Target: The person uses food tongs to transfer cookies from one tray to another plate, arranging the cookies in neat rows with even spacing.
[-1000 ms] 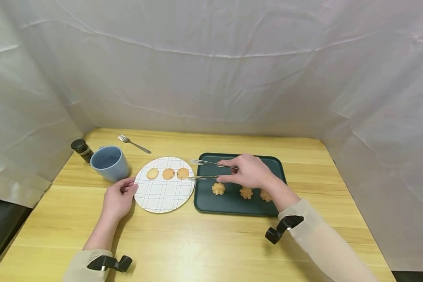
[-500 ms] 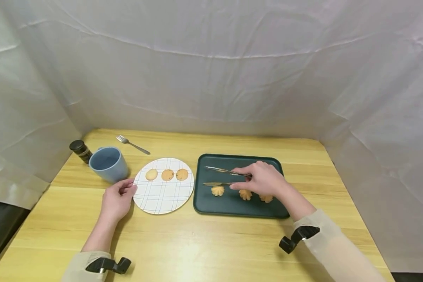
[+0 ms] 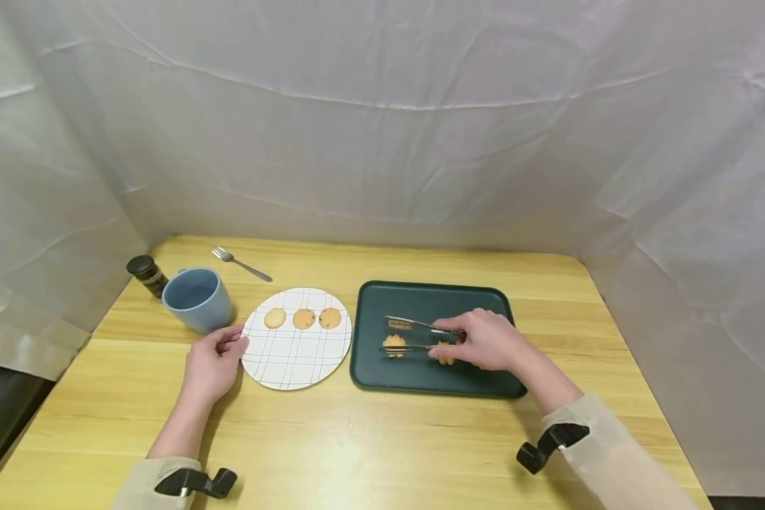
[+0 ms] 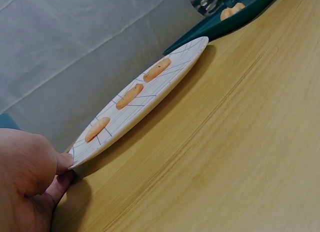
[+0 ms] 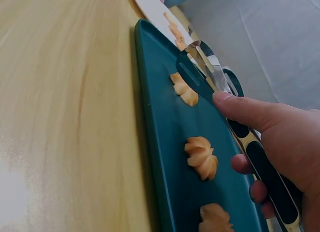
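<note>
My left hand (image 3: 212,363) pinches the left rim of a round white plate (image 3: 293,365) with blue checks; the left wrist view shows the thumb on top. Three flat cookies (image 3: 304,319) lie in a row on it. Over a dark green tray (image 3: 382,372), my right hand (image 3: 489,340) grips metal tongs (image 5: 271,179) with dark handle insets. The spread tong arms straddle the leftmost ridged, piped cookie (image 5: 184,89), one passing over it in the head view. Two more piped cookies, the middle one (image 5: 201,157) and a nearer one (image 5: 215,219), lie in the tray.
A blue mug (image 3: 199,301) stands just behind my left hand, with a dark black-capped jar (image 3: 146,275) beside it. A fork (image 3: 242,264) lies behind the plate. Pale curtains (image 3: 382,142) enclose the wooden table (image 3: 357,446) at the back and sides.
My right hand has drawn the tongs right, away from the plate's edge, then lowered them towards the leftmost piped cookie in the tray. My left hand stays on the plate.
</note>
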`<action>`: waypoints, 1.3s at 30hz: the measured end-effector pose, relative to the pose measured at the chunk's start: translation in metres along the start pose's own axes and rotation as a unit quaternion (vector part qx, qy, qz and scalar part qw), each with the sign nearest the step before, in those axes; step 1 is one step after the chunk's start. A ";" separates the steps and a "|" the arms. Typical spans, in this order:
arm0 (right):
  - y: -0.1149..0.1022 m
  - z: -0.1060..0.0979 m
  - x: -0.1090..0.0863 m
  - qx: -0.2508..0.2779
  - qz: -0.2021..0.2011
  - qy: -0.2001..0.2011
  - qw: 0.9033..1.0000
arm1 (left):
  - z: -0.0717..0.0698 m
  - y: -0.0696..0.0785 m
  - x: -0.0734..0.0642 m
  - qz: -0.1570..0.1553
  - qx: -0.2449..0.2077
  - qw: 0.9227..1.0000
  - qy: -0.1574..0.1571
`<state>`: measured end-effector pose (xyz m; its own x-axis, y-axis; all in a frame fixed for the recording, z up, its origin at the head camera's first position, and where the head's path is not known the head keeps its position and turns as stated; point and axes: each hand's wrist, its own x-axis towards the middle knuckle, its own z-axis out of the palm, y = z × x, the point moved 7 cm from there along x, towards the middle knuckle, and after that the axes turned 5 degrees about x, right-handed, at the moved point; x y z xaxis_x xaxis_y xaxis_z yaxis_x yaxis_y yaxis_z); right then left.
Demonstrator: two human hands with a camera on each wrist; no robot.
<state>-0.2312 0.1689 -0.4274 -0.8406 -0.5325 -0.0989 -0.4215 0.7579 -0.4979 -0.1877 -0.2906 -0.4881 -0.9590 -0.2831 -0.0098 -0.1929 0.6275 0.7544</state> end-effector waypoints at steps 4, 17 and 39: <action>0.003 0.005 -0.002 0.004 -0.003 -0.007 1.000 | 0.000 0.001 0.000 -0.002 -0.002 1.000 -0.003; 0.013 0.010 -0.003 0.001 -0.003 -0.017 1.000 | 0.000 0.001 0.001 0.003 -0.002 1.000 0.004; 0.011 0.015 -0.005 -0.005 -0.014 -0.028 0.999 | 0.000 0.000 0.001 0.002 0.001 1.000 0.003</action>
<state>-0.2265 0.1738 -0.4455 -0.8076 -0.5744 -0.1335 -0.4488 0.7455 -0.4928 -0.1888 -0.2907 -0.4880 -0.9586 -0.2847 -0.0040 -0.1902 0.6297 0.7532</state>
